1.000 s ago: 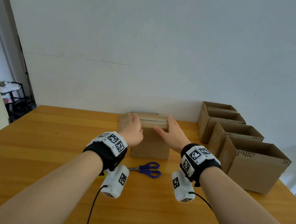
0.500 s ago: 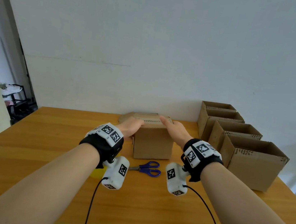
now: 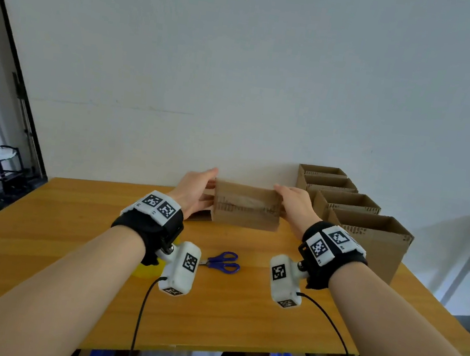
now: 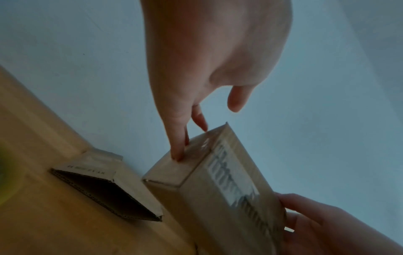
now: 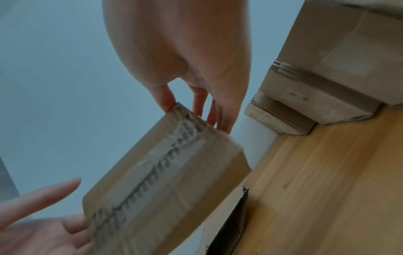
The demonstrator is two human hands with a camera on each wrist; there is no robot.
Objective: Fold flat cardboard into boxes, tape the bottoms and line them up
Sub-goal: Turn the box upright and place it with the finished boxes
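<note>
A small cardboard box (image 3: 246, 206) hangs above the wooden table (image 3: 40, 242) near the wall, its taped bottom turned toward me. My left hand (image 3: 196, 190) presses straight fingers (image 4: 181, 146) against the box's left end, thumb off it. My right hand (image 3: 293, 203) grips the right end, thumb on the edge and fingers (image 5: 222, 120) along the side. The tape seam shows on the box (image 5: 165, 181) in both wrist views. A flattened cardboard piece (image 4: 104, 189) lies on the table just left of and behind the box.
Several finished open boxes (image 3: 368, 243) stand in a row along the right edge toward the wall. Blue scissors (image 3: 222, 261) lie mid-table below my wrists. A yellow tape roll (image 3: 146, 270) sits partly hidden under my left wrist.
The box left the table and tipped, so its taped bottom now faces me. Both hands slid from its top to its two ends.
</note>
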